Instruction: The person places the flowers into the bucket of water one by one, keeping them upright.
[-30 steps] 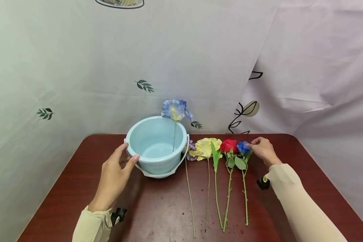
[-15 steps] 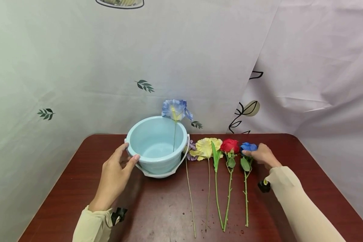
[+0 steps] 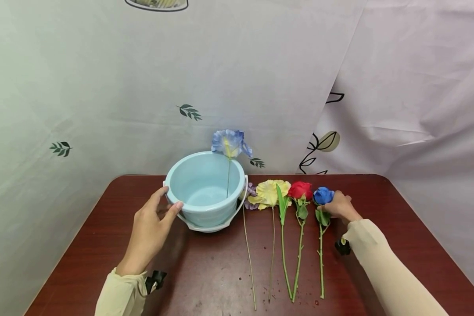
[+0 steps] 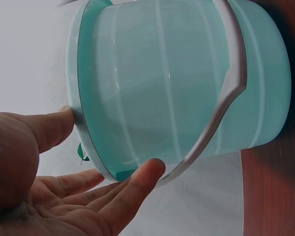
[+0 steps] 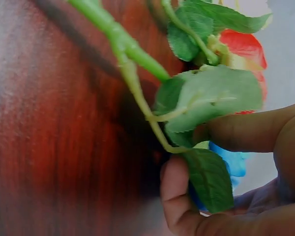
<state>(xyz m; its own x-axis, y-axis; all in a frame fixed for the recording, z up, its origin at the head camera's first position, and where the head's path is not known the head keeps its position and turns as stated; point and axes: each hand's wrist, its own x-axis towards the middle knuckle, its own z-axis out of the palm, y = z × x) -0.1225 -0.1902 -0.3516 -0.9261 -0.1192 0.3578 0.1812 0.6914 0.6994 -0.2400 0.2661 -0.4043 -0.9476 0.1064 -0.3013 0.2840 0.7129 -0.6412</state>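
Note:
My left hand (image 3: 148,230) rests against the near left rim of a light blue bucket (image 3: 207,216). In the left wrist view, its thumb and extended fingertips touch the outer rim (image 4: 74,73), with the white handle hanging close by. A blue ruffled flower (image 3: 229,144) stands in the bucket, leaning on the back rim. At the right of the flower row, my right hand (image 3: 341,207) pinches a blue rose (image 3: 323,195) just below its bloom. Thumb and index finger are among its green leaves (image 5: 209,179) in the right wrist view; the bloom is largely hidden there.
Left of the blue rose lie a red rose (image 3: 300,190), a green-leaved stem (image 3: 282,206), a yellow flower (image 3: 269,193) and a purple flower (image 3: 250,199) partly behind the bucket. They lie on a dark red table (image 3: 205,272) before a patterned cloth.
My right hand has slid from the blue rose's bloom down below it, and the rose has shifted slightly right, away from the red rose. The left hand and bucket stay put.

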